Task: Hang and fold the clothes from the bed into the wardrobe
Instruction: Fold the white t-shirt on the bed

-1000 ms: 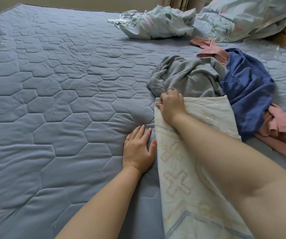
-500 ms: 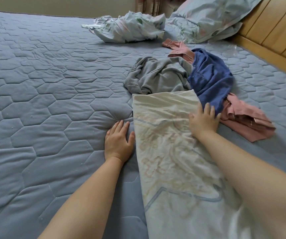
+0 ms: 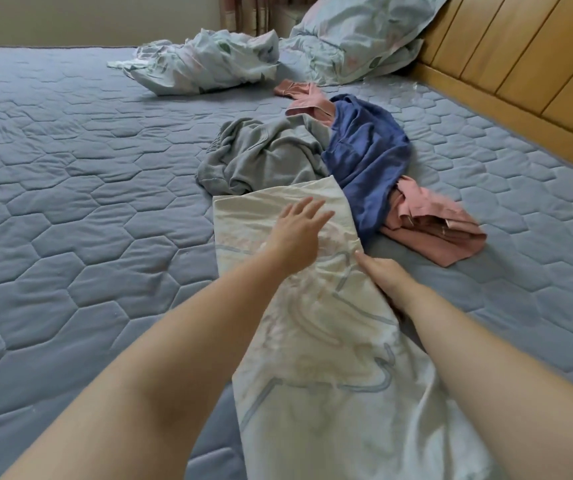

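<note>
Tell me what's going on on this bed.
A person is working on a cream patterned cloth spread on the bed. The left hand, fingers spread, is over its far end; the right hand lies at its right edge. A grey garment, a blue garment and a pink garment lie crumpled beyond it, unfolded.

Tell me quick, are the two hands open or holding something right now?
Left hand: open, fingers spread over the cream cloth.
Right hand: at the cloth's right edge, fingers mostly hidden, so it cannot be told.
</note>
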The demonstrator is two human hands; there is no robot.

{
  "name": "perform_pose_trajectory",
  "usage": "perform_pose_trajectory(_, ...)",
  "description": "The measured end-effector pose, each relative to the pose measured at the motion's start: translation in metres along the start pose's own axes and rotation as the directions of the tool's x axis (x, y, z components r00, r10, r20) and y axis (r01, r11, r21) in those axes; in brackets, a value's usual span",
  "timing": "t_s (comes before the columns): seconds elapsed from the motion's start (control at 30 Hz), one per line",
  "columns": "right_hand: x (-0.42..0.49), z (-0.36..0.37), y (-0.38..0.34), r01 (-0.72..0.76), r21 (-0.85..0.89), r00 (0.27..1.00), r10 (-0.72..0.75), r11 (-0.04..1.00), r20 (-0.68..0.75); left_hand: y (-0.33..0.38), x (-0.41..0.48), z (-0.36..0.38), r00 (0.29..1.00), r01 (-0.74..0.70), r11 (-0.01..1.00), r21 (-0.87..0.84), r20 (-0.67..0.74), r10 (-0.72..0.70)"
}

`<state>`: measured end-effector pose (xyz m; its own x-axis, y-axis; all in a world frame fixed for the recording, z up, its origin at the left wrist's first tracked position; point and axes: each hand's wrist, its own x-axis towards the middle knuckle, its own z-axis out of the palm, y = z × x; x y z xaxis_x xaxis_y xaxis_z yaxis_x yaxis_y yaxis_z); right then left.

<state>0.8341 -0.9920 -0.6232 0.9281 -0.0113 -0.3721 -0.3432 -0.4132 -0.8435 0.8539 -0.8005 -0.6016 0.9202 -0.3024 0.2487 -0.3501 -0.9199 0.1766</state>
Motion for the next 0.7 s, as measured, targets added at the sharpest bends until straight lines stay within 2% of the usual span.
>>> perform_pose_trajectory(0.07, 0.001, -0.002, 0.006, 0.004, 0.006, 1.0, -0.004, 1.0, -0.001, 0.013, 0.028, 0.011, 0.992, -0.094, 0.993, 0.075, 0.093, 0.087)
perform_pose_trajectory(0.13, 0.003, -0.005, 0.011, 0.0, 0.069, 1.0, -0.001, 0.998, 0.011, 0.018, 0.053, 0.018, 0.978, -0.188, 0.967, 0.171, 0.128, 0.167)
perform_pose_trajectory(0.23, 0.007, -0.006, 0.019, 0.029, 0.097, 0.999, -0.033, 0.995, 0.036, 0.012, 0.081, 0.019, 0.944, -0.326, 0.878, 0.351, 0.167, 0.284)
perform_pose_trajectory(0.3, 0.009, -0.006, 0.021, 0.069, 0.078, 0.997, -0.072, 0.995, 0.039, 0.004, 0.095, 0.017, 0.929, -0.37, 0.833, 0.411, 0.181, 0.323)
perform_pose_trajectory(0.37, 0.013, -0.007, 0.023, 0.091, 0.058, 0.995, -0.093, 0.994, 0.042, -0.002, 0.106, 0.013, 0.929, -0.369, 0.804, 0.466, 0.209, 0.305)
perform_pose_trajectory(0.4, 0.015, -0.007, 0.024, 0.107, 0.036, 0.993, -0.109, 0.994, 0.038, -0.003, 0.11, 0.011, 0.946, -0.321, 0.81, 0.491, 0.195, 0.257)
perform_pose_trajectory(0.47, 0.017, -0.007, 0.021, 0.12, -0.016, 0.992, -0.12, 0.993, 0.035, -0.001, 0.111, 0.011, 0.994, -0.105, 0.883, 0.458, 0.087, 0.072)
perform_pose_trajectory(0.53, 0.015, -0.007, 0.019, 0.12, -0.061, 0.992, -0.117, 0.991, 0.046, 0.005, 0.104, 0.018, 0.991, 0.12, 0.942, 0.314, 0.01, -0.13)
perform_pose_trajectory(0.57, 0.013, -0.007, 0.018, 0.111, -0.048, 0.993, -0.108, 0.993, 0.053, 0.009, 0.098, 0.024, 0.982, 0.183, 0.952, 0.244, -0.006, -0.188)
perform_pose_trajectory(0.7, -0.003, -0.017, 0.015, 0.038, 0.046, 0.993, -0.043, 0.998, 0.111, 0.016, 0.069, 0.035, 0.966, 0.259, 0.965, 0.024, 0.006, -0.26)
